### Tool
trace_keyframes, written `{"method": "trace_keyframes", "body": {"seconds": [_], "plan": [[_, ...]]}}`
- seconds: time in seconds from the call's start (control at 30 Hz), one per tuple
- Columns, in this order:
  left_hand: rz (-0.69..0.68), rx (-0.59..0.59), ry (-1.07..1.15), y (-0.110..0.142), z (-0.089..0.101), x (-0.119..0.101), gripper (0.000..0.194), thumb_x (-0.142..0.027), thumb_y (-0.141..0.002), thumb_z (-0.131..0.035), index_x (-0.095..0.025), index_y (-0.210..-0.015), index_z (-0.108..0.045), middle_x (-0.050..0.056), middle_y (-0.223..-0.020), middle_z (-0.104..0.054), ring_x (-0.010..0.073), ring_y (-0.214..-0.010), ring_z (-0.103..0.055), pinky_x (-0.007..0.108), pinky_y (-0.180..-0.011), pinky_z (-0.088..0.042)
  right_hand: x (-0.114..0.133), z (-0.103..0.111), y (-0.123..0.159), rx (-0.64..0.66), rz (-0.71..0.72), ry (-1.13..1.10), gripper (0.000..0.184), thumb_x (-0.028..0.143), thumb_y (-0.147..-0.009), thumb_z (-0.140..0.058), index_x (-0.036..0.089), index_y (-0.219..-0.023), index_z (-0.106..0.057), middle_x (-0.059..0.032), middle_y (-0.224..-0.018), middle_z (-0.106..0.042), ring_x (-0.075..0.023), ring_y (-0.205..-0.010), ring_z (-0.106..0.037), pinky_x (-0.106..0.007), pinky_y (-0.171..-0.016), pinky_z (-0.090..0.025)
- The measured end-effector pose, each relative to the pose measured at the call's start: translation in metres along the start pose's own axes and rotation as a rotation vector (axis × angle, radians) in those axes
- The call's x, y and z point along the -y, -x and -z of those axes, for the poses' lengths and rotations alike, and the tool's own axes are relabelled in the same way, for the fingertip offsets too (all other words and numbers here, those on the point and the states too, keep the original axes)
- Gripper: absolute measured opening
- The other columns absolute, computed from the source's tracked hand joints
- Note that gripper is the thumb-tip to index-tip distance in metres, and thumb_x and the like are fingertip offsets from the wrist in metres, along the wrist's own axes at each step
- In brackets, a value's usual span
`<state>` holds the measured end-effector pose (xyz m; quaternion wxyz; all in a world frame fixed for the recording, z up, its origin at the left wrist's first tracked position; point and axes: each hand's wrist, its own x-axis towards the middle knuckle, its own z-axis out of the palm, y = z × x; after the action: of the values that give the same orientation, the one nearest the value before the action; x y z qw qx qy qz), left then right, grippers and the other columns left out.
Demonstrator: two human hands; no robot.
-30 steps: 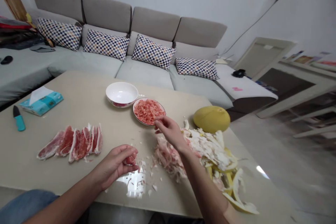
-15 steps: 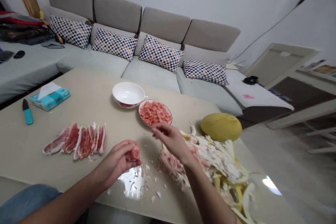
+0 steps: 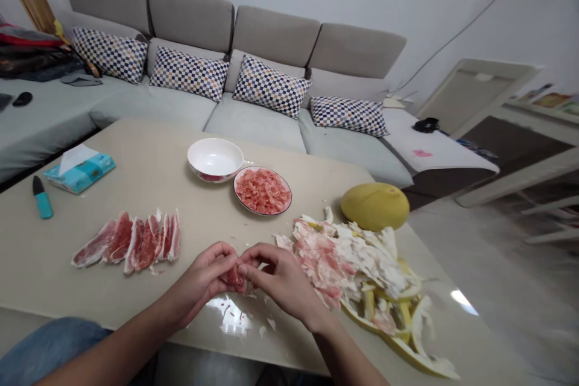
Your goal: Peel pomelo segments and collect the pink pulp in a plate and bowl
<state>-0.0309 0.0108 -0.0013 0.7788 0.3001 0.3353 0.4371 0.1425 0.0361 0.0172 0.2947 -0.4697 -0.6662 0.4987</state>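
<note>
Both hands meet over the table's front edge, pinching a small pink pomelo segment (image 3: 236,278) between them. My left hand (image 3: 201,277) holds it from the left, and my right hand (image 3: 281,280) pulls at it from the right. Behind them, a plate of loose pink pulp (image 3: 262,191) sits on the stone-coloured table (image 3: 136,157). A row of peeled segments (image 3: 129,244) lies to the left. On the right is a heap of white pith, membrane and yellow rind (image 3: 357,268), with a whole yellow pomelo (image 3: 374,207) beyond it.
A white bowl (image 3: 215,159) stands beside the plate. A teal-handled knife (image 3: 42,198) and a tissue pack (image 3: 80,170) lie at the left end of the table. Scraps of membrane litter the table near my hands. A grey sofa with checked cushions (image 3: 226,72) runs behind the table.
My right hand has moved down from near the plate and joined my left hand on the segment. The view has shifted slightly.
</note>
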Motion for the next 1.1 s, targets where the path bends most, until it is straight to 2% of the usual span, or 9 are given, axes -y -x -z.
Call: {"method": "trace_keyframes", "body": {"seconds": [0.17,0.33,0.53,0.83,1.1], "plan": [[-0.007,0.005,-0.029,-0.001,0.002,0.001,0.017,-0.032,-0.087,-0.06,-0.015,-0.084,-0.059,0.003,-0.071,-0.059,0.0151,-0.068,-0.056,0.034,-0.076,-0.047,-0.013,0.0,0.0,0.092,-0.142,-0.279,0.028,0.044,-0.077,-0.072,0.016,-0.082,-0.068,-0.0003,-0.065,-0.066,-0.0118,-0.056,-0.059,-0.024,-0.056,-0.047],[-0.007,-0.001,-0.094,0.0,0.003,-0.001,0.019,-0.034,-0.087,-0.061,-0.016,-0.083,-0.06,0.002,-0.071,-0.057,0.0141,-0.068,-0.054,0.032,-0.075,-0.046,-0.018,-0.002,-0.001,0.141,-0.144,-0.395,0.028,0.043,-0.076,-0.074,0.017,-0.084,-0.066,0.0008,-0.067,-0.067,-0.0116,-0.058,-0.061,-0.024,-0.059,-0.05],[0.003,-0.025,-0.12,-0.001,0.004,-0.002,0.017,-0.034,-0.085,-0.063,-0.016,-0.083,-0.061,0.001,-0.069,-0.057,0.0141,-0.067,-0.054,0.029,-0.072,-0.045,-0.017,-0.002,0.0,0.095,-0.145,-0.352,0.024,0.039,-0.076,-0.075,0.017,-0.084,-0.068,0.0021,-0.063,-0.064,-0.009,-0.054,-0.057,-0.021,-0.054,-0.047],[-0.009,-0.008,-0.046,-0.001,0.003,0.0,0.012,-0.026,-0.084,-0.06,-0.016,-0.077,-0.06,0.002,-0.065,-0.059,0.0133,-0.062,-0.052,0.028,-0.07,-0.045,-0.024,-0.011,0.003,0.032,-0.215,-0.579,0.026,0.04,-0.071,-0.079,0.015,-0.075,-0.07,0.0012,-0.059,-0.065,-0.0107,-0.052,-0.06,-0.022,-0.053,-0.05],[-0.001,0.007,0.039,-0.001,0.002,-0.004,0.01,-0.023,-0.086,-0.057,-0.016,-0.079,-0.059,0.002,-0.064,-0.059,0.0134,-0.062,-0.054,0.028,-0.07,-0.045,-0.029,-0.014,0.008,-0.002,-0.253,-0.765,0.026,0.035,-0.07,-0.082,0.015,-0.085,-0.075,-0.0012,-0.07,-0.068,-0.0091,-0.058,-0.06,-0.019,-0.056,-0.051]]}}
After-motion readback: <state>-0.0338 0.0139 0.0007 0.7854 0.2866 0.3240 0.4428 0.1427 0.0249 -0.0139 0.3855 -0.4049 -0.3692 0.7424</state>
